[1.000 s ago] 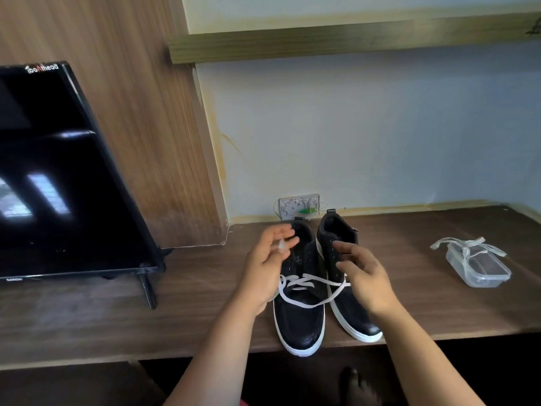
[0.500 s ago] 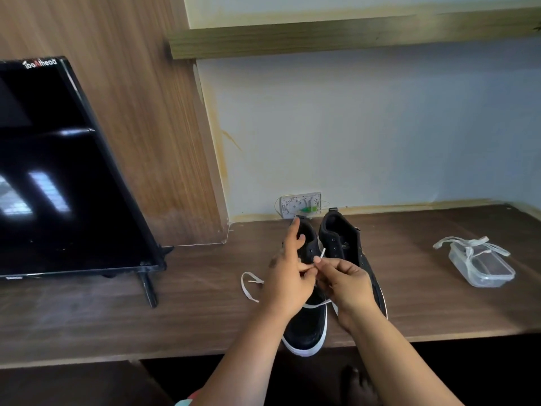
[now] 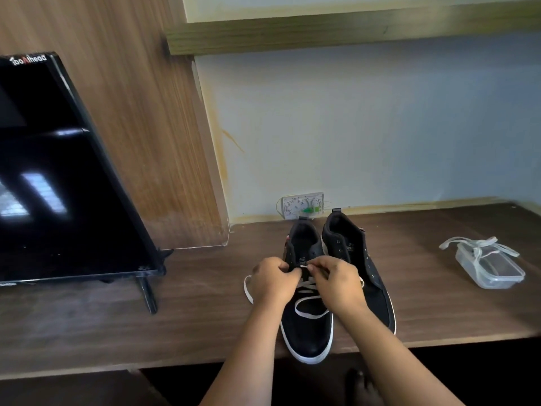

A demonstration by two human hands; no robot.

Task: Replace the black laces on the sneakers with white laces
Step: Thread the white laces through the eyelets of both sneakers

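A: Dark wood worktop (image 3: 205, 326), TV (image 3: 58, 171) on the left, two black sneakers side by side. Where was the white lace (image 3: 307, 303)?

B: On the left sneaker (image 3: 307, 332), partly threaded. Left hand (image 3: 273, 281) & right hand (image 3: 336, 281) each had a pinching grip on it near the eyelets. Right sneaker (image 3: 371, 276) was unlaced; spare lace (image 3: 474, 244) lay over a plastic box (image 3: 491, 271).

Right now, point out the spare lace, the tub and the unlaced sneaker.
spare lace (image 3: 480, 244): head view, on its knot above the tub.
tub (image 3: 497, 273): head view, on its clear wall.
unlaced sneaker (image 3: 349, 250): head view, on its tongue.
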